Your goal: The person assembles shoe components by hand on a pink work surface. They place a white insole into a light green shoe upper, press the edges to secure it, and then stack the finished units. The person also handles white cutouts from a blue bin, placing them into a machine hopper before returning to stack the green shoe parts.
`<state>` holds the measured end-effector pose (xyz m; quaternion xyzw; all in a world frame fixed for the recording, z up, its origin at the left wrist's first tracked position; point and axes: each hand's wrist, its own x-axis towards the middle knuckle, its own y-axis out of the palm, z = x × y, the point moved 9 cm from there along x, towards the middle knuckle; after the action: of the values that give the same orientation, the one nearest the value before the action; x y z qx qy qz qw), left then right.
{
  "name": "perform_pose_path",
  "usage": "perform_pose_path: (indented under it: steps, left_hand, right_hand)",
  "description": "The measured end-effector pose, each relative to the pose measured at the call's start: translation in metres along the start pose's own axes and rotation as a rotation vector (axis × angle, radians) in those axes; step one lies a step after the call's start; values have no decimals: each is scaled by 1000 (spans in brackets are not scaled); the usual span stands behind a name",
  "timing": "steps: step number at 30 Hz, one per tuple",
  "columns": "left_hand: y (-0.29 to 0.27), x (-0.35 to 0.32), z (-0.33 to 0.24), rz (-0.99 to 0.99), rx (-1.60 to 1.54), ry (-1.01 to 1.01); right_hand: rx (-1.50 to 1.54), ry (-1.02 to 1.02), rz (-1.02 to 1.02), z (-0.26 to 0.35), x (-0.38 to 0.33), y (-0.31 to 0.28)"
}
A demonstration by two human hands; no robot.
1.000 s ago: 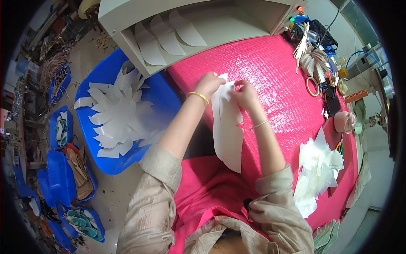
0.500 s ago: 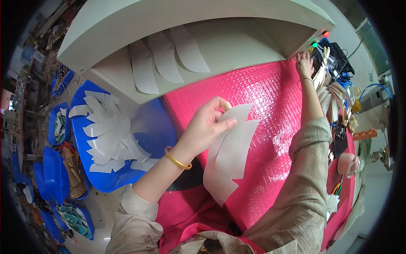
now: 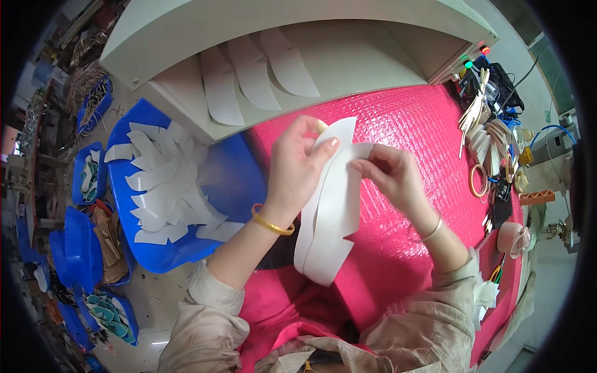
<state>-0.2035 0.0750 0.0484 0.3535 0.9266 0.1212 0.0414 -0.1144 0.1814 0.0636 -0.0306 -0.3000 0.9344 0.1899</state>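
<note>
My left hand (image 3: 300, 163) pinches the upper part of some white curved cut pieces (image 3: 329, 214), which overlap and hang down in front of me. Between the thumb and fingers of my right hand (image 3: 390, 177) is the upper right corner of the same white pieces. How many there are I cannot tell. Each piece is thin, like sheet material, with a notch near its lower end. Ahead of my hands, three similar white pieces (image 3: 252, 74) lie side by side in the opening of a pale machine (image 3: 373, 53).
A pink quilted, shiny cover (image 3: 410, 130) spreads over the table. At left stands a blue bin (image 3: 155, 260) heaped with white pieces (image 3: 165, 186). Smaller blue bins (image 3: 83, 245) sit farther left. Scissors (image 3: 479, 180), a tape roll (image 3: 513, 239) and bundled strips (image 3: 488, 146) crowd the right edge.
My right hand has come back from the machine's right corner and now grips the pieces' right corner. My left hand and the pieces have risen slightly in view.
</note>
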Motion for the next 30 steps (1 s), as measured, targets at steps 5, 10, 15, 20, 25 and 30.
perform_pose_path:
  steps: [5,10,15,20,25,30]
  left_hand:
    - [-55,-4,30,-218,69,146]
    - [-209,-63,29,-752,497,212]
    - [-323,-161,29,-1125,307,291]
    - [-311,-201,-5,-989,-31,139]
    - [-279,-183,17,-929,-186,19]
    - [-254,-176,9,-924,-116,-127]
  right_hand:
    - [-572,-853,-97,95,-94,25]
    - [141,-600,-235,90,-152,-38]
    - [568,-126,-821,-5,-174,-144]
    - [369,193,-444,-46,8,-138]
    - [126,3,39,-87,225,-80]
    - [-83,10,55,-115,355,-24]
